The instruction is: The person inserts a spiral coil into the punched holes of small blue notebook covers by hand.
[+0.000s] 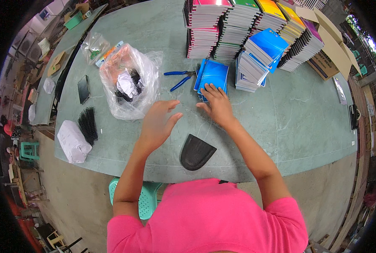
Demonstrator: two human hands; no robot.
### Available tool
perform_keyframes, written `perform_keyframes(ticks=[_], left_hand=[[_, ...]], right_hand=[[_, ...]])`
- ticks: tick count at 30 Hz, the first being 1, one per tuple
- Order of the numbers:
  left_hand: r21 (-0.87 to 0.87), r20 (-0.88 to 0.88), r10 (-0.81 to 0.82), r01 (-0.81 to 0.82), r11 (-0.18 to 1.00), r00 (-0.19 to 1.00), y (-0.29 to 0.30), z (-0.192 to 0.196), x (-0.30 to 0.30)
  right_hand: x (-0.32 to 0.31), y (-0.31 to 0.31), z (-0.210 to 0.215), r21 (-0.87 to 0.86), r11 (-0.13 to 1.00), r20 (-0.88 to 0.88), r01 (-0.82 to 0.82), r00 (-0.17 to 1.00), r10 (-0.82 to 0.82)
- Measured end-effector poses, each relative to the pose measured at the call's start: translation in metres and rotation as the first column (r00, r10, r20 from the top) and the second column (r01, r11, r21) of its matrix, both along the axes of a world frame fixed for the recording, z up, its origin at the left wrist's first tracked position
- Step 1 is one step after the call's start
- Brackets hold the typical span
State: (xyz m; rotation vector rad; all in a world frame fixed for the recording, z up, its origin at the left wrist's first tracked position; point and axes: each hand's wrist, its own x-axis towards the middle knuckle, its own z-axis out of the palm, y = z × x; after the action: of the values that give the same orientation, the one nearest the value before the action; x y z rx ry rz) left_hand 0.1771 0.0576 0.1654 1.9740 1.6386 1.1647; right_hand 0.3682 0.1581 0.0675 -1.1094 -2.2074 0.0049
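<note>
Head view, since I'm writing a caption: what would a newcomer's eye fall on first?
Probably the bright notebook stacks at the far side of the table, right of centre. Then the pink shirt, bottom centre, and the right hand on blue notebooks near the middle.

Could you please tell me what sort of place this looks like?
Probably a bookbinding workshop, though I can't be certain: stacks of spiral notebooks stand on a large green table, which also holds what look like black binding coils and blue-handled pliers.
</note>
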Motion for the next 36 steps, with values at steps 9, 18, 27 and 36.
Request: perform_keyframes(ticks=[9, 18, 27, 36], left_hand=[[-0.057, -0.062, -0.006, 0.002, 0.998, 0.998, -0.032, -0.032, -0.033], [-0.109, -0.081, -0.04, 0.031, 0.994, 0.996, -0.048, -0.036, -0.023], [-0.036, -0.04, 0.798, -0.799, 0.6, 0.601, -0.075, -0.085, -0.196], [0.19, -0.766, 0.628, -0.884, 0.427, 0.139, -0.082, -0.149, -0.279]], right_hand=[[0.091, 0.063, 0.16, 0.298, 0.936, -0.042, 0.186, 0.982, -0.182], [0.14, 0.077, 0.145, 0.105, 0.994, 0.075, 0.009, 0.997, -0.017], [0.195, 0.086, 0.153, 0.135, 0.987, -0.243, 0.085, 0.969, -0.05], [0.113, 0.107, 0.14, 0.069, 0.997, -0.154, -0.018, 0.988, 0.029]])
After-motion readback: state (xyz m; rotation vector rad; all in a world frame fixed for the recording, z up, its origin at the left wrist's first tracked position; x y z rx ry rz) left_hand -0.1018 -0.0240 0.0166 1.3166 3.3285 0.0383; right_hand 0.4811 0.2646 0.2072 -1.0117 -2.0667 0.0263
